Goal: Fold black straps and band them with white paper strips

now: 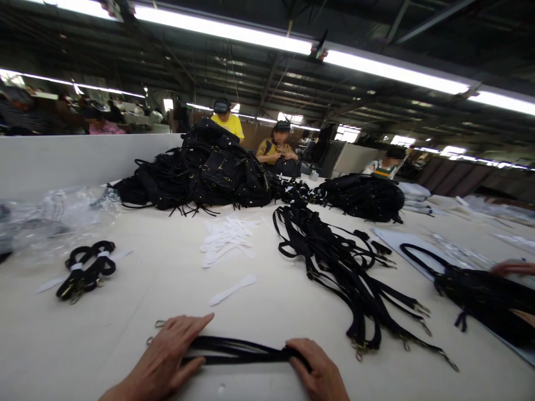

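A folded black strap [240,352] lies across the table's near side, stretched between both hands. My left hand [167,351] covers its left end, thumb at the near edge and index finger extended; the other fingers are curled over it. Metal clasps [159,323] poke out past that hand. At the right end, my right hand [315,367] is closed around the strap's fold. Beyond the hands lies a single white paper band [233,289], with a pile of similar bands [228,239] behind it. To the left sit bundled black straps [87,267] with white bands around them.
Loose black straps with clasps [334,267] spread over the right side. Heaps of black bags [209,167] stand at the back. Clear plastic bags [54,220] lie far left. At right, another person's hand [514,268] touches a black bag [480,289]. Co-workers [278,146] sit opposite.
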`<state>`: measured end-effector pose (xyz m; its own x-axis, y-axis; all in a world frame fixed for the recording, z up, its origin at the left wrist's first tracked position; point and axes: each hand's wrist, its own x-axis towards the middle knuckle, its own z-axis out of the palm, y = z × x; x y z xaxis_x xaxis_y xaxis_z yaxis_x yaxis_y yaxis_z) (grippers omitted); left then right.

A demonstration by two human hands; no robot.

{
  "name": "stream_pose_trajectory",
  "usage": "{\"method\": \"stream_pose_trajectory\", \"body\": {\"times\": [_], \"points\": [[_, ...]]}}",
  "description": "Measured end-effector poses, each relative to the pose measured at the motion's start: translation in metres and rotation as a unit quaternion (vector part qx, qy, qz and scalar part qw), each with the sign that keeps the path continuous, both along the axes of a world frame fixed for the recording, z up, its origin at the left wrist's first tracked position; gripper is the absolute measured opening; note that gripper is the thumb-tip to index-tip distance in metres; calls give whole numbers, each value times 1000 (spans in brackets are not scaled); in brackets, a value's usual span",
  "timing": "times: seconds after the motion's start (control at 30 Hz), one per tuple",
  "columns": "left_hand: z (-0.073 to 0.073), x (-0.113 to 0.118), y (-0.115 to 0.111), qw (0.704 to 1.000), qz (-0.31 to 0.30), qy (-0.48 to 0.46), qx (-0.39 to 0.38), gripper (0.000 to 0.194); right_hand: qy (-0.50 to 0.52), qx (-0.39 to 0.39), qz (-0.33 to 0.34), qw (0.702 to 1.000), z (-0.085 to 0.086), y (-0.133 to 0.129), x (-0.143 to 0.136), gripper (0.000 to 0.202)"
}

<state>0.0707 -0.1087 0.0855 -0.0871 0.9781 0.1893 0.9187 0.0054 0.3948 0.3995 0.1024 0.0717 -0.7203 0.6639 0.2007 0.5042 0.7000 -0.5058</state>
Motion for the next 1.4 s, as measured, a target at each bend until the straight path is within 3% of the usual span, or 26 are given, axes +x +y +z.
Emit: {"method": "stream_pose_trajectory", "body": {"times": [0.13,0.27,0.33,0.6,0.8,1.0,1.07,1.17,1.27,1.4], "points": [[3,34,28,999,-37,-27,-17,70,-4,6,2,1000,2,-1,-1,22],[-6,56,51,999,-26,-36,-7,32,-14,-1,-6,1000,2,-3,-4,22],[-8,58,57,999,-15,-33,-8,18,-22,-13,-13,1000,5,-5,-4,23],[-11,51,63,1000,-16,-12,-12,19,-29,-127,-11,991,33,8,8,33],[-19,50,62,1000,-17,-6,-8,20,-22,-146,-8,989,29,13,8,29],[-17,46,68,1000,-15,12,-10,18,-38,-206,110,972,35,-20,-12,30],[-16,46,70,1000,-21,14,-8,17,-52,-142,150,977,37,-23,-19,32],[-14,46,70,1000,-25,13,-1,16,-66,58,203,975,40,-13,-34,42],[-13,46,70,1000,-20,16,6,13,-98,205,295,928,47,1,-54,43],[-14,45,71,1000,-12,22,12,16,-101,278,402,866,57,5,-83,33]]}}
